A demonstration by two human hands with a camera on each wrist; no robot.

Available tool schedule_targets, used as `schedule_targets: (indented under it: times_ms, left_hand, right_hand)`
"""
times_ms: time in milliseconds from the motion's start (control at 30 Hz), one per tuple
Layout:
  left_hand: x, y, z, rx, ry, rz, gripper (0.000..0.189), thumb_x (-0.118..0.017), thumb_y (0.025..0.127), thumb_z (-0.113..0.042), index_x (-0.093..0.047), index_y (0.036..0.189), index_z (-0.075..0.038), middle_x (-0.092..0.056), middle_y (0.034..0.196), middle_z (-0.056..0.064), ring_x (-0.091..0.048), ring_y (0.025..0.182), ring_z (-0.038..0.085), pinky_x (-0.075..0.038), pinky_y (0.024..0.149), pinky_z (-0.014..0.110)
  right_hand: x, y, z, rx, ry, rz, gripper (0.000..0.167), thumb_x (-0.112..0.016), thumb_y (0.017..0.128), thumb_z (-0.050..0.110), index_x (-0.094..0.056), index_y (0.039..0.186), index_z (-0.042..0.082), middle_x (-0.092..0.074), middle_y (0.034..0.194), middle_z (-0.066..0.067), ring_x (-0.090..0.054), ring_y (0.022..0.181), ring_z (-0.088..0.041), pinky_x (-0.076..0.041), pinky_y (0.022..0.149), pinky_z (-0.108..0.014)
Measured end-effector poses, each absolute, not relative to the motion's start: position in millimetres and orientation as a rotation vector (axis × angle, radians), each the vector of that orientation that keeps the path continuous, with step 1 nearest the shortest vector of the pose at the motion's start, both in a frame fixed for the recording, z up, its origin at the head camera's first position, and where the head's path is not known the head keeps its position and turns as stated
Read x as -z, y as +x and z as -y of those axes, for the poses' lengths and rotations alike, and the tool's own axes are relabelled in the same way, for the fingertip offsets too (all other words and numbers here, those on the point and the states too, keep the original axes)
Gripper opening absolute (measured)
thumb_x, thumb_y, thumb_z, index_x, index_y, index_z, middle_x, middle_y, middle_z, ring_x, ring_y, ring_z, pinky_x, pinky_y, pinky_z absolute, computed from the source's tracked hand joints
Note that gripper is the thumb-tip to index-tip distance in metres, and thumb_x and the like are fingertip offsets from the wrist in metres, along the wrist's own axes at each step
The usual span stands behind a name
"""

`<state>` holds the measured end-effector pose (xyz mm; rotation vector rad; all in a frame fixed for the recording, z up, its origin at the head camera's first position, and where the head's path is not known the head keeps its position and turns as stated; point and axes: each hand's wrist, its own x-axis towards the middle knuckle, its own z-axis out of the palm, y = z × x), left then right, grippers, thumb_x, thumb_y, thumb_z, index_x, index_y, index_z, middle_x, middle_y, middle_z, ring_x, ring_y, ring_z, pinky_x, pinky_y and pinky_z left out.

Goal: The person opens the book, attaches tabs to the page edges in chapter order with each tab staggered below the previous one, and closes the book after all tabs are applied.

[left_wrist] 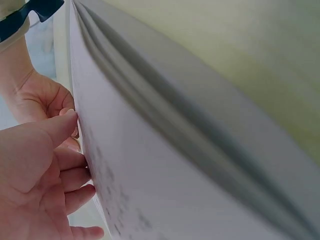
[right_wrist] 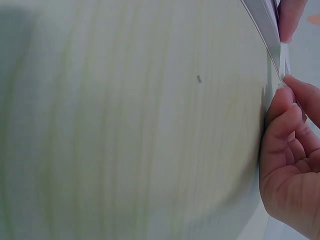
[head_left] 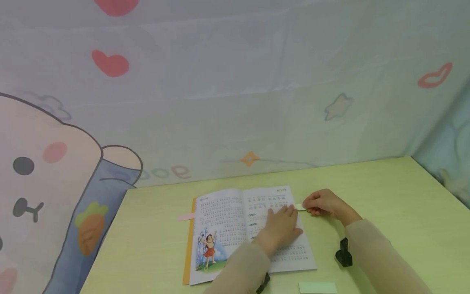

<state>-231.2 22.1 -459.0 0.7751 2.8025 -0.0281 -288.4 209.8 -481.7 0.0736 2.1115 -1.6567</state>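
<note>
An open book [head_left: 225, 212] with printed text and a cartoon picture lies on the table. My left hand [head_left: 280, 228] rests on its right page, fingers extended toward the outer edge; the left wrist view shows this hand [left_wrist: 35, 175] close along the page. Beside that edge, my right hand [head_left: 328, 203] pinches the outer end of a pale sticky tab [head_left: 300, 207] between thumb and index finger. The tab's inner end meets the page edge near the left fingertips. In the right wrist view, the right hand [right_wrist: 292, 160] holds the tab low against the tabletop.
A pink sticky tab [head_left: 186, 217] sticks out from the book's left side, over an orange cover edge [head_left: 189, 253]. Near the front lies a pale green sticky-note pad [head_left: 317, 288]. A printed cloth [head_left: 220, 102] hangs behind the table [head_left: 147, 228].
</note>
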Motion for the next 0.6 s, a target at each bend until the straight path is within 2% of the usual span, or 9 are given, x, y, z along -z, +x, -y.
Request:
schedule_targets:
  times_ms: [233,600]
  left_hand:
    - [452.6,-228.4,-11.8,-0.039,0.832,-2.734,0.058,-0.048,0.095,-0.042,-0.034,0.145,-0.016,-0.03,0.149,-0.004,-0.028,0.136,0.012,-0.029,0.107,0.046]
    - [459.8,-238.4,-12.2,-0.004,0.891,-2.715,0.063,-0.044,0.095,-0.047,-0.028,0.147,-0.018,-0.024,0.152,-0.004,-0.023,0.138,0.011,-0.028,0.108,0.045]
  right_hand:
    - [482.3,-287.6,-209.2,1.646,0.068,-2.144,0.02,-0.063,0.087,0.007,-0.063,0.099,-0.009,-0.064,0.069,-0.004,-0.058,0.054,-0.007,-0.05,0.051,-0.018]
    - [482.0,-286.9,-210.7,1.673,0.064,-2.114,0.019,-0.064,0.087,0.007,-0.063,0.099,-0.008,-0.065,0.07,-0.004,-0.059,0.055,-0.007,-0.05,0.052,-0.017]
